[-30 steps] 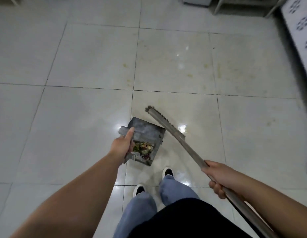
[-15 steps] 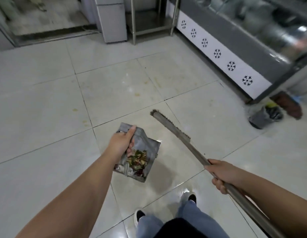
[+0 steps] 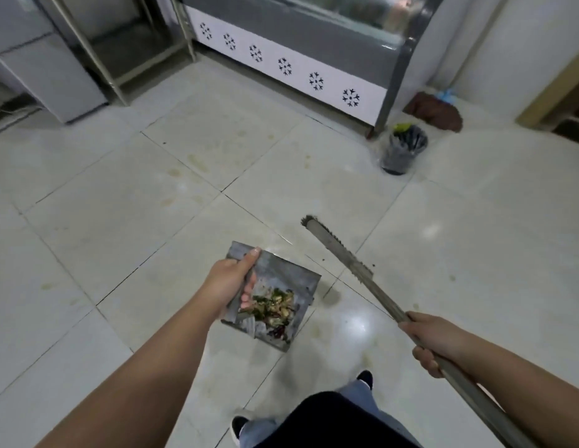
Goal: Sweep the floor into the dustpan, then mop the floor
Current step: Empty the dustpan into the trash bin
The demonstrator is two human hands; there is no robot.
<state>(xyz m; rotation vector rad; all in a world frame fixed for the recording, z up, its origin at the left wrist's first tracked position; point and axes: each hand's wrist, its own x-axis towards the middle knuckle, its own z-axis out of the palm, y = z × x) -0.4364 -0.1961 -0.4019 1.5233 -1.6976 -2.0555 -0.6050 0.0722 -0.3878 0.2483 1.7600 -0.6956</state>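
My left hand (image 3: 228, 279) grips the dustpan (image 3: 275, 295) by its edge, held off the floor (image 3: 120, 221) and tipped back, I judge so the scraps (image 3: 273, 307) stay in. My right hand (image 3: 433, 341) clenches the broom (image 3: 343, 253) handle, head raised ahead. The dustpan looks grey, worn metal, holding greenish and reddish food scraps.

Floor: glossy pale tiled floor (image 3: 475, 221), stained | Back: grey display cabinet (image 3: 298, 37), snowflake panel | Left: metal rack (image 3: 120, 53) | Right: pale wall (image 3: 508, 43), lined bin (image 3: 403, 150)
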